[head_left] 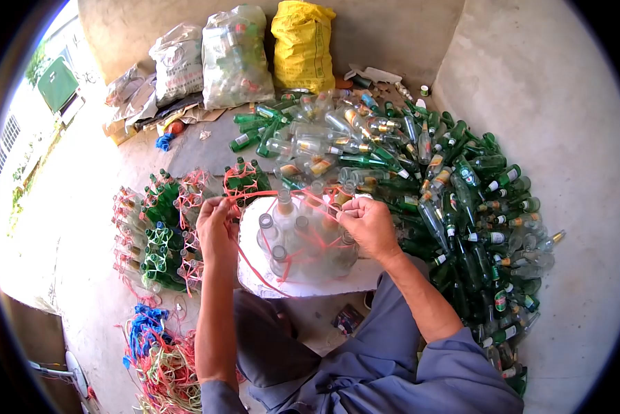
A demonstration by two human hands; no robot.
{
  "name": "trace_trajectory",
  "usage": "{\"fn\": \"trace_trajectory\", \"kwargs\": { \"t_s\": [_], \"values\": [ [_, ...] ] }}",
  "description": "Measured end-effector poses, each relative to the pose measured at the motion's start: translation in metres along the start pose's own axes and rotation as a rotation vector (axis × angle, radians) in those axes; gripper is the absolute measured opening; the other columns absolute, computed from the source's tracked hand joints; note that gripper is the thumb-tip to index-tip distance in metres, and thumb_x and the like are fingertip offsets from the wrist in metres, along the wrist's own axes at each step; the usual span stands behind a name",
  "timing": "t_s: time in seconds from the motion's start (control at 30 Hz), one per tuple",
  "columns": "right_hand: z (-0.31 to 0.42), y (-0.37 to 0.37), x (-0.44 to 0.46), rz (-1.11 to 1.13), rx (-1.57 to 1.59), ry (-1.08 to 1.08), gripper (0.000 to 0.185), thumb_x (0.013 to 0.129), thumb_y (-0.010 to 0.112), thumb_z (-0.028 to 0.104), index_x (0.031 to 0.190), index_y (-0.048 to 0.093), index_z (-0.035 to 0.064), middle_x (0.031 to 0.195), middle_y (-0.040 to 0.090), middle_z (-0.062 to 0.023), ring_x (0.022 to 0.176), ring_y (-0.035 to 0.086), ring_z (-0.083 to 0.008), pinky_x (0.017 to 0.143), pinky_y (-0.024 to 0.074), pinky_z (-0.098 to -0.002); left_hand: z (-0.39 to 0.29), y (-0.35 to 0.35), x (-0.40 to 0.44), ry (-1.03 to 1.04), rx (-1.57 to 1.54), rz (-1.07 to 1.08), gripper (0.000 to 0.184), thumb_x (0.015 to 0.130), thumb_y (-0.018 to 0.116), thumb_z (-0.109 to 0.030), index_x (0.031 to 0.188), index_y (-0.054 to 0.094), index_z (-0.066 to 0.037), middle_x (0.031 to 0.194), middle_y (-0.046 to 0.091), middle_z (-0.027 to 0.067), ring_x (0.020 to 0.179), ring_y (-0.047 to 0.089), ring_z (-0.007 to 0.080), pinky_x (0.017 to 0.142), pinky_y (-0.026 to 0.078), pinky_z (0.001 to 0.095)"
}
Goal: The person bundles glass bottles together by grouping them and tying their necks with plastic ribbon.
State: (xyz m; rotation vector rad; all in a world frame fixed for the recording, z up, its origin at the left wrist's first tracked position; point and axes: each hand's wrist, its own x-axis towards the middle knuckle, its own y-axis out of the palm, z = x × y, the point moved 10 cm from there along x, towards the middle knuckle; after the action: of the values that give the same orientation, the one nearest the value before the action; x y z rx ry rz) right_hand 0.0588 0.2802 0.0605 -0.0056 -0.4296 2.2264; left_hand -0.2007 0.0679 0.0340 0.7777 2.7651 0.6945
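Note:
A cluster of clear glass bottles (284, 212) stands upright on a white block-like stand (252, 276) between my knees. Red plastic string (261, 194) wraps around the bottles and stretches across their necks between my two hands. My left hand (217, 224), left of the bottles, is closed in a pinch on one length of it; a loose strand hangs down from there along the stand's edge. On the other side, my right hand (368, 226) pinches another length close to the bottle necks. Its fingertips partly cover the string there.
Tied bundles of bottles (161, 238) stand at left. A large heap of loose bottles (461, 207) lies at right and behind. Tangled string (165, 366) is piled at lower left. Filled sacks (235, 62) and a yellow sack (301, 48) line the back wall.

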Motion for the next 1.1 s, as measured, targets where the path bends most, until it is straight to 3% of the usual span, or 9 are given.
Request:
{"fn": "trace_trajectory", "kwargs": {
  "t_s": [0.07,0.17,0.2,0.3,0.47,0.57,0.67,0.97,1.1],
  "values": [
    [-0.008,-0.003,0.0,-0.032,-0.004,-0.006,0.017,0.086,0.072,0.005,0.099,0.069,-0.0062,0.083,0.075,-0.0088,0.071,0.068,-0.0088,0.065,0.0535,-0.0229,-0.008,0.019,0.019,-0.059,-0.01,0.014,0.007,0.102,0.054,-0.01,0.095,0.057,-0.009,0.097,0.072,0.0098,0.085,0.071,0.0143,0.051,0.045,0.0214],
    [0.031,-0.01,-0.009,-0.158,-0.282,-0.16,0.011,0.084,0.072,0.006,0.09,0.07,-0.0037,0.074,0.074,-0.0087,0.064,0.068,-0.0108,0.061,0.0528,-0.0252,-0.007,0.051,0.043,-0.093,-0.137,0.161,0.008,0.103,0.049,-0.009,0.097,0.055,-0.008,0.109,0.072,0.0148,0.101,0.072,0.0237,0.058,0.054,0.0251],
    [0.033,-0.011,-0.009,-0.183,-0.293,-0.187,0.01,0.084,0.071,0.006,0.088,0.07,-0.003,0.072,0.072,-0.0099,0.063,0.069,-0.0132,0.06,0.0528,-0.0267,-0.007,0.06,0.047,-0.105,-0.164,0.201,0.006,0.103,0.049,-0.008,0.099,0.054,-0.006,0.101,0.072,0.0146,0.099,0.073,0.0292,0.067,0.062,0.0346],
    [0.04,-0.013,-0.009,-0.231,-0.368,-0.273,0.007,0.083,0.07,0.005,0.083,0.07,-0.0011,0.068,0.07,-0.0137,0.06,0.069,-0.0212,0.058,0.0527,-0.0315,-0.002,0.073,0.055,-0.147,-0.203,0.199,0.007,0.104,0.048,-0.009,0.1,0.053,-0.006,0.098,0.071,0.0143,0.099,0.072,0.0319,0.068,0.061,0.0349],
    [0.051,-0.009,-0.009,-0.268,-0.601,-0.364,0.008,0.084,0.069,0.008,0.079,0.069,0.0011,0.068,0.066,-0.0184,0.062,0.067,-0.0356,0.057,0.0522,-0.0419,0.004,0.064,0.073,-0.142,-0.229,0.142,0.012,0.103,0.046,-0.012,0.095,0.054,-0.007,0.087,0.061,0.0086,0.084,0.065,0.0248,0.074,0.057,0.0344],
    [0.057,-0.004,-0.01,-0.264,-0.699,-0.376,0.014,0.085,0.068,0.012,0.075,0.067,0.0033,0.067,0.066,-0.0176,0.062,0.066,-0.0371,0.057,0.0517,-0.0462,0.009,0.057,0.077,-0.141,-0.274,0.177,0.012,0.102,0.047,-0.012,0.094,0.054,-0.006,0.087,0.061,0.0091,0.083,0.064,0.0248,0.074,0.057,0.0348],
    [0.066,0.0,-0.006,-0.222,-0.873,-0.358,0.017,0.086,0.067,0.016,0.072,0.067,0.0058,0.067,0.066,-0.0161,0.062,0.067,-0.036,0.056,0.052,-0.0463,0.006,0.052,0.074,-0.13,-0.25,0.149,0.011,0.102,0.047,-0.01,0.094,0.054,-0.005,0.085,0.06,0.009,0.081,0.064,0.0248,0.074,0.056,0.0353],
    [0.066,0.006,-0.008,-0.127,-0.933,-0.399,0.015,0.085,0.069,0.021,0.076,0.07,0.0084,0.067,0.068,-0.0125,0.063,0.067,-0.0346,0.057,0.0516,-0.0459,-0.009,0.022,0.093,-0.098,-0.295,0.074,0.009,0.101,0.047,-0.006,0.094,0.052,-0.003,0.083,0.06,0.0107,0.072,0.062,0.0249,0.064,0.054,0.0353],
    [0.075,0.006,-0.008,0.001,-0.925,-0.39,0.016,0.079,0.076,0.021,0.091,0.073,0.0092,0.083,0.071,-0.0116,0.073,0.069,-0.0317,0.063,0.0534,-0.0436,-0.024,0.042,0.095,-0.052,-0.26,0.152,0.008,0.101,0.048,-0.006,0.096,0.051,-0.002,0.081,0.06,0.0118,0.072,0.062,0.0257,0.064,0.055,0.0353]
  ]
}}
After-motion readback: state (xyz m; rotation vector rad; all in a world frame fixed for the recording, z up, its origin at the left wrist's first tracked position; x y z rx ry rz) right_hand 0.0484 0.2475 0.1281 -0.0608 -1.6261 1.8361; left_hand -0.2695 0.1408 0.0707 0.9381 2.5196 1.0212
